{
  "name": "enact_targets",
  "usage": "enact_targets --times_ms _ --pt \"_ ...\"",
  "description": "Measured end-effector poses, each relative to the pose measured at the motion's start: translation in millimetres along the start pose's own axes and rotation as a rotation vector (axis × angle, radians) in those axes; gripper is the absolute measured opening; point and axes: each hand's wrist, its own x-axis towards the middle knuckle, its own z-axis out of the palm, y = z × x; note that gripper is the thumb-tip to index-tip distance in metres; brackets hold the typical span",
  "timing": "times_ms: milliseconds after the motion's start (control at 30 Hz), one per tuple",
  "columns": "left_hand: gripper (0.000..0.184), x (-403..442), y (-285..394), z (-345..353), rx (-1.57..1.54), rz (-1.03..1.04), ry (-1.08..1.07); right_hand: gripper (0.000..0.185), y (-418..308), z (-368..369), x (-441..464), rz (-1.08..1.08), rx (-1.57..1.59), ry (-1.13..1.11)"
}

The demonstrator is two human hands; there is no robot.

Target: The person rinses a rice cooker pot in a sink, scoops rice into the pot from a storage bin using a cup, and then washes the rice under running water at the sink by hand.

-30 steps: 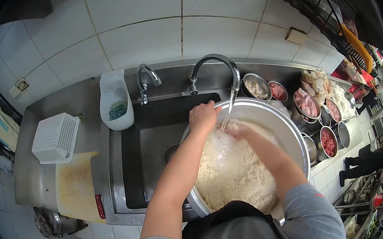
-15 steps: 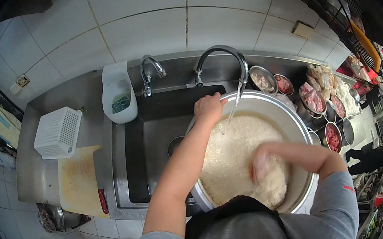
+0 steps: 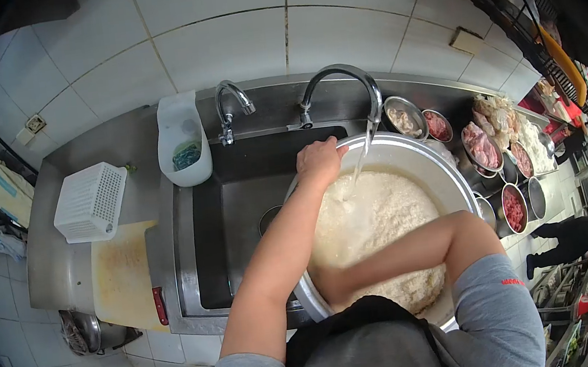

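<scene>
A large metal pot [image 3: 457, 186] stands over the right part of the sink, with pale rice-like grains [image 3: 391, 205] in cloudy water. My left hand [image 3: 320, 161] is closed over the pot's upper left rim. Down at the pot's lower left inner side, my right hand [image 3: 331, 284] is in the grains and water, blurred, its fingers hidden. Water runs from the tall curved faucet [image 3: 376, 98] into the pot.
Left of the pot are the sink basin [image 3: 239, 211], a white container [image 3: 183, 142], a smaller faucet [image 3: 225, 115], a white basket [image 3: 92, 203], a cutting board [image 3: 124, 275] and a knife [image 3: 160, 305]. Bowls of meat [image 3: 481, 147] stand right; a person [image 3: 579, 234] is beyond.
My right hand has swept from under the faucet to the pot's lower right, then across to its lower left, stirring the grains. My left hand has stayed on the rim.
</scene>
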Motion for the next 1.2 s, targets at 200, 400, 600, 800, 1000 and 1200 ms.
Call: enact_targets --times_ms 200,400,600,800,1000,1200 --pt "0.041 1 1 2 0.011 -0.001 0.002 0.035 14 -21 -32 -0.153 0.002 -0.083" --pt "0.040 2 0 4 0.030 0.002 0.018 0.032 215 -1 -76 -0.090 0.058 0.760" --pt "0.037 1 -1 6 0.025 0.023 0.095 0.048 184 125 -191 0.522 0.344 1.168" --pt "0.037 2 2 7 0.015 0.011 0.080 0.088 79 174 -161 0.522 0.723 1.149" --pt "0.042 6 -1 7 0.043 0.021 0.005 0.117 9 105 -80 0.819 0.278 0.702" --pt "0.041 3 -7 6 0.042 0.016 0.020 0.075 131 71 -68 0.581 0.473 0.699"
